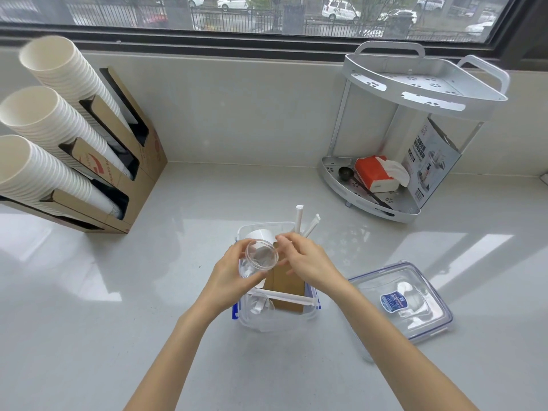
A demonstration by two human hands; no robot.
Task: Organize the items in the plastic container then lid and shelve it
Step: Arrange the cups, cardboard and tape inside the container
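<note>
Fingers of the left hand [229, 271] curl round a clear cup [261, 256] above the plastic container [275, 321]; right hand [305, 262] fingers pinch wrapped straws [299, 219] at one o'clock.

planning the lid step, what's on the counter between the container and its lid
Nothing: in the head view the counter between the plastic container and the lid is bare; only the right forearm passes above that stretch.

Two hands work over one plastic container [311, 314]: the left hand [229, 272] grips one clear cup [261, 254], the right hand [308, 262] just beside it. Three wrapped straws [299, 219] show, two past the grip, one nearer. One lid [427, 321] lies right. Three stacks of paper cups [53, 120] far left, one two-tier rack [421, 93] far right.
</note>
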